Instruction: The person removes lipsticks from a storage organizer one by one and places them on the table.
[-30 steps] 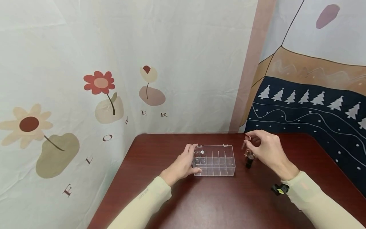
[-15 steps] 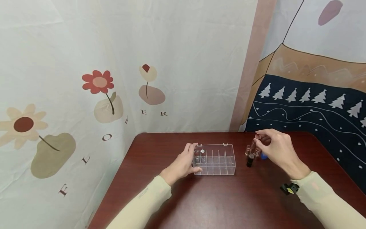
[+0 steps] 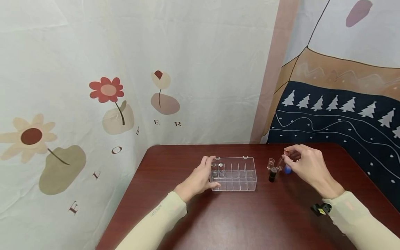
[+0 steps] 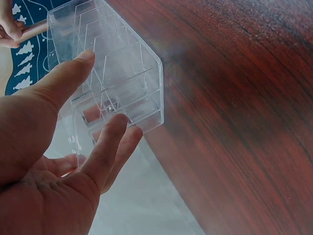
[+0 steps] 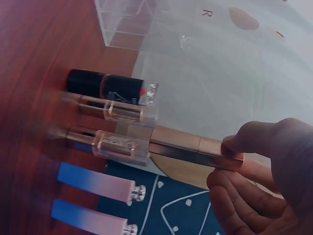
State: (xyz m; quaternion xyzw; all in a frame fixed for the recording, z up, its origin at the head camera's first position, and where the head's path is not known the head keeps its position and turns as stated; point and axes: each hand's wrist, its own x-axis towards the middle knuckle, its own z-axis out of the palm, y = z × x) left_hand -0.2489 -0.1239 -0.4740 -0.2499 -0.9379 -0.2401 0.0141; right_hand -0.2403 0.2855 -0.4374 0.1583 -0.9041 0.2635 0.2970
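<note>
My left hand (image 3: 200, 177) grips the left end of a clear compartment box (image 3: 240, 185), thumb on the near wall and fingers round the back corner. Two clear-cased lipsticks (image 3: 222, 170) stand in its back left compartments. My right hand (image 3: 307, 166) pinches the end of a rose-gold lipstick (image 5: 176, 144) between thumb and fingers. In the right wrist view its far end overlaps the top of a clear-cased gold lipstick (image 5: 120, 147) on the table. Beside that stand another clear-cased lipstick (image 5: 124, 111) and a black lipstick (image 5: 87, 84).
Two blue-to-pink lipsticks (image 5: 90, 178) with silvery tops stand past the clear-cased ones, partly hidden by my right hand in the head view. The dark red table (image 3: 218, 222) ends at a printed curtain (image 3: 212, 86) along the back.
My right hand has moved to the right with the rose-gold lipstick, from over the clear-cased lipsticks' left side to the right one. My left hand stays on the box.
</note>
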